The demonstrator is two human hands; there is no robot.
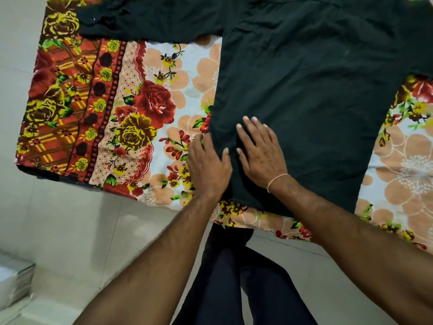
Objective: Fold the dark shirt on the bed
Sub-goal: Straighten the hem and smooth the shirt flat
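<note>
The dark shirt [311, 85] lies spread flat on the bed, its hem near the front edge and one long sleeve [145, 19] stretched out to the far left. My left hand [207, 165] is at the shirt's left side edge near the hem. Its thumb lies on top of the cloth and its fingers curl at the edge, so it pinches the fabric. My right hand [260, 151] rests flat on the shirt just beside it, fingers spread and straight, pressing the cloth down. A thin cord is round that wrist.
The bed carries a floral sheet [164, 66] in red, yellow and peach; its front edge [117, 191] runs diagonally. Pale tiled floor [70, 231] lies to the left and below. My dark-trousered legs [234, 277] stand against the bed. A pale object [14, 282] sits at lower left.
</note>
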